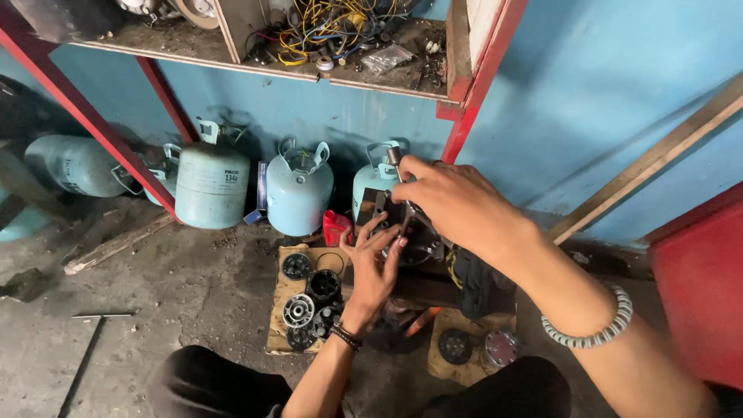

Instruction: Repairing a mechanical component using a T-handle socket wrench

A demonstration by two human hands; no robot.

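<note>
The right hand [457, 201] is gripping a metal tool [396, 166] while the open left hand [375, 263] is steadying the dark metal part [410, 240] under it, and a slip could pinch fingers.

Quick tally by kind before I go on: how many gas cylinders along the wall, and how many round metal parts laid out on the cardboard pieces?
Pale blue gas cylinders: 4, the last partly behind the right hand
Round parts on left cardboard: 5 visible, near the left hand
Round parts on right cardboard: 2
Total: 11

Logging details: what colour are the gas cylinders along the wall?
Pale blue-green gas cylinders, clearest in the head view.
</note>
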